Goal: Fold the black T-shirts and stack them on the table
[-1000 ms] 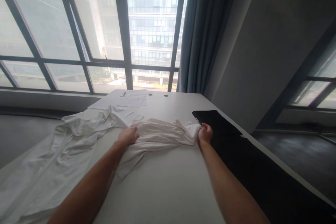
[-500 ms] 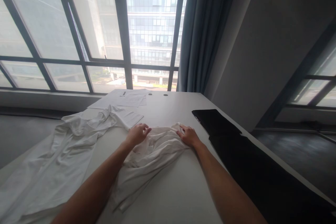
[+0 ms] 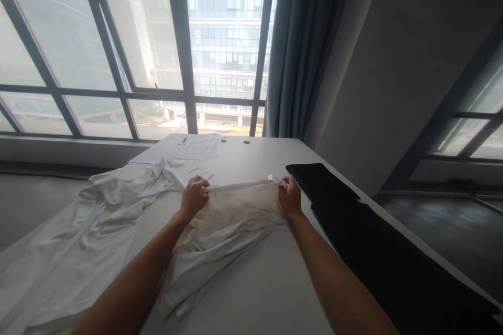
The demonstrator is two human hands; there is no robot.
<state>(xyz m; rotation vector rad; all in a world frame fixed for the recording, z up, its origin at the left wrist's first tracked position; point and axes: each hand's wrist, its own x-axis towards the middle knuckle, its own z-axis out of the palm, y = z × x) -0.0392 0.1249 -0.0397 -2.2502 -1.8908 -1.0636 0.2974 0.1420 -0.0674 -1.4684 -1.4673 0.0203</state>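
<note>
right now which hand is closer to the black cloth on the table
Right. The right hand grips the white garment right beside the black cloth; the left hand grips its far end.

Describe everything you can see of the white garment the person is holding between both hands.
The white garment looks like thin, soft, cream-white cloth, creased and rumpled. Its far edge is pulled fairly straight between the left hand and the right hand, each pinching one end, raised slightly. A small white tag sits on that edge near the right hand. The rest sags toward the person and lies crumpled on the white table, trailing between the forearms.
</note>
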